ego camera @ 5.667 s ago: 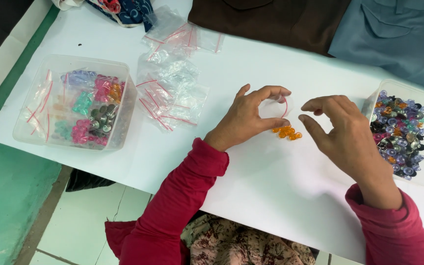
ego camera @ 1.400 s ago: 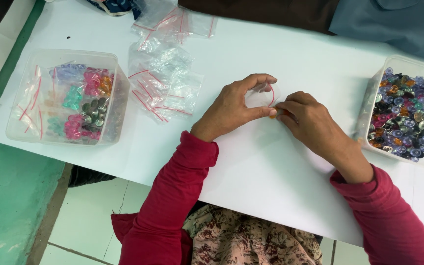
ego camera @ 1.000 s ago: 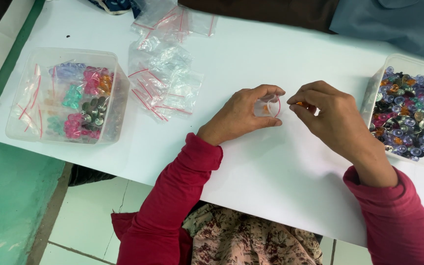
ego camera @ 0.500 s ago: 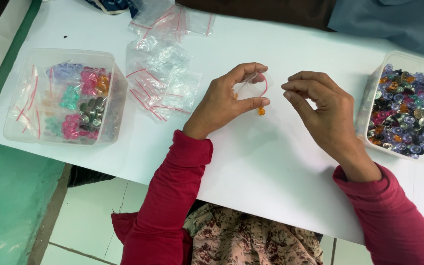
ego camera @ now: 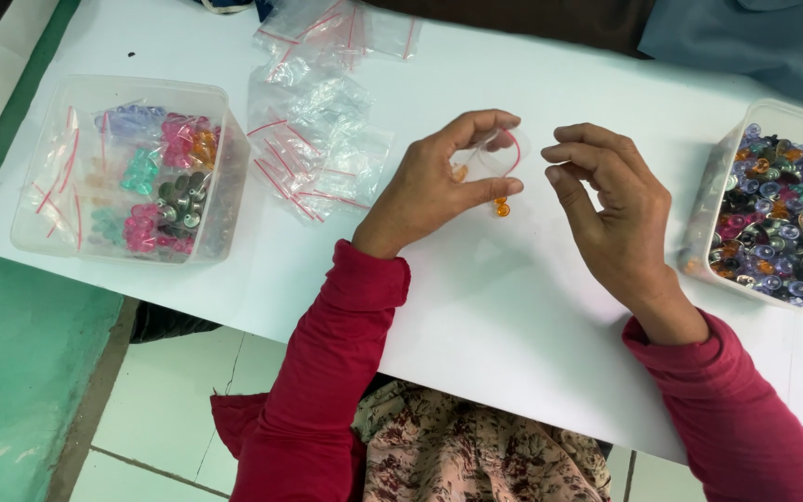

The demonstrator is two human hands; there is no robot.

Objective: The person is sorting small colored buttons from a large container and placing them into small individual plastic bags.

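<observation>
- Our left hand [ego camera: 439,181] pinches a small clear bag [ego camera: 493,158] with a red strip above the white table [ego camera: 476,297].
- Orange beads [ego camera: 502,206] lie just beneath the bag.
- Our right hand [ego camera: 615,218] hovers beside it, fingers loosely curled, holding nothing.
- A tub of mixed beads [ego camera: 773,214] stands to the right.

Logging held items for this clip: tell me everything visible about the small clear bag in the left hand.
The small clear bag is thin, see-through plastic with a red strip along its curved edge. The left hand pinches it between thumb and fingers, above the white table. An orange bead or so shows inside; two more orange beads sit just below it. The right hand is close beside but apart.
</observation>
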